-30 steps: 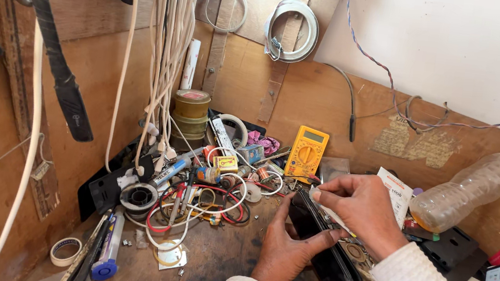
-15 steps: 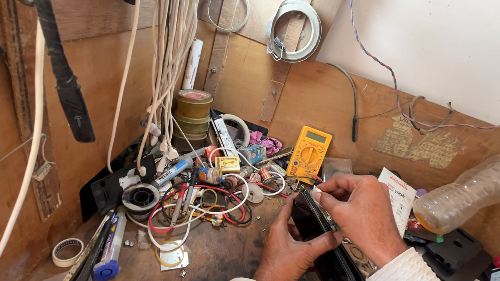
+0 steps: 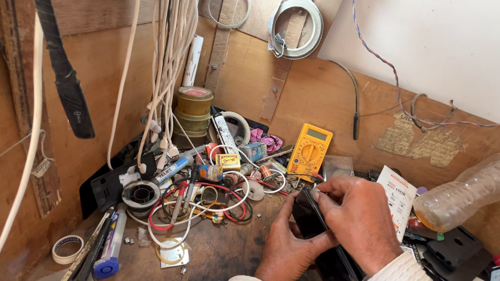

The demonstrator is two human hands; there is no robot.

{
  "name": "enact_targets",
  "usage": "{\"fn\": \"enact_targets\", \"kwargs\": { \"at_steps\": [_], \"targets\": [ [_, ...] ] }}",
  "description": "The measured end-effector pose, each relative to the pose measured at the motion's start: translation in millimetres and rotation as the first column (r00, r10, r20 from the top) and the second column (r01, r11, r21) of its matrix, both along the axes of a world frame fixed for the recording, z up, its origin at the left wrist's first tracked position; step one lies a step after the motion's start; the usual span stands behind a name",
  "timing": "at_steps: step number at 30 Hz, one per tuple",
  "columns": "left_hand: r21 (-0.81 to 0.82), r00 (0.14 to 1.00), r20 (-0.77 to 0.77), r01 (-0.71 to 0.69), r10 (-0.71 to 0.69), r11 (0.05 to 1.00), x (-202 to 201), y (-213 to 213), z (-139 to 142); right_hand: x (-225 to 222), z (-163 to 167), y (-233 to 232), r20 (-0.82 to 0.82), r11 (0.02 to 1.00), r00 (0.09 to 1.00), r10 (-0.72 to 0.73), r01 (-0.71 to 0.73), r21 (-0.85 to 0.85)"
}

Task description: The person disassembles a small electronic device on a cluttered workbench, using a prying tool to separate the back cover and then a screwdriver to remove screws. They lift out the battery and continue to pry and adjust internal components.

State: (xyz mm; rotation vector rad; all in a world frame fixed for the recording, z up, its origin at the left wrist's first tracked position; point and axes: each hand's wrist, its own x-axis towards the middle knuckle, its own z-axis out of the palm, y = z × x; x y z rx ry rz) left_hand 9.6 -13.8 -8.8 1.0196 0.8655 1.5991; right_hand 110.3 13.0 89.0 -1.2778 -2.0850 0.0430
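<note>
Both hands work on a flat black device, apparently a phone (image 3: pixel 325 250), which lies tilted over the dark wooden tabletop (image 3: pixel 214 264) near its front edge. The left hand (image 3: pixel 287 245) is closed around the phone's left side, fingers curled under it and thumb against its edge. The right hand (image 3: pixel 358 222) grips the phone's upper end from above, its fingertips pressed along the top edge; whether it also holds a small tool cannot be told. Just behind the hands stands a yellow multimeter (image 3: pixel 310 150), leaning against the wooden back wall. To its left lie a tangle of red, white and black wires (image 3: pixel 202 208), a small yellow box (image 3: pixel 228 161) and a stack of tape rolls (image 3: pixel 193 110). White cables (image 3: pixel 171 53) hang down the left wall above that clutter. At the lower left of the tabletop lie a roll of white tape (image 3: pixel 67 249) and a tube with a blue cap (image 3: pixel 110 248), side by side. To the right of the hands, a clear plastic bottle (image 3: pixel 482 187) with a green cap lies on its side against the wall, and a white printed card (image 3: pixel 397 195) stands just beside the right hand. Black plastic parts (image 3: pixel 458 248) rest beneath the bottle, near the right sleeve.
</note>
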Motion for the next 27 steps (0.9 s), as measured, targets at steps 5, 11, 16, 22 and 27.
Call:
{"fn": "enact_targets", "kwargs": {
  "at_steps": [5,11,16,22,27],
  "targets": [
    [-0.029,0.998,-0.054,-0.028,0.027,0.999,0.6,3.6,-3.3,-2.2,-4.1,-7.0,0.009,0.997,1.0,-0.014,0.014,0.069],
    [-0.033,0.997,-0.062,-0.054,0.052,0.998,2.9,6.7,-8.1,-10.6,-11.0,-16.4,0.227,0.967,0.968,-0.108,0.05,0.248],
    [-0.123,0.959,-0.248,-0.169,0.135,0.978,3.2,11.0,-12.4,-17.3,-22.9,-12.7,0.486,0.934,0.862,-0.143,-0.046,0.354],
    [0.017,0.962,-0.185,-0.2,0.2,0.98,3.9,13.0,-16.3,-20.3,-26.6,-3.8,0.503,0.934,0.851,-0.151,-0.044,0.355],
    [0.087,0.989,-0.07,-0.126,0.132,0.988,5.5,10.6,-14.5,-6.4,-16.8,7.0,0.227,0.981,0.96,-0.163,0.132,0.145]
  ]
}}
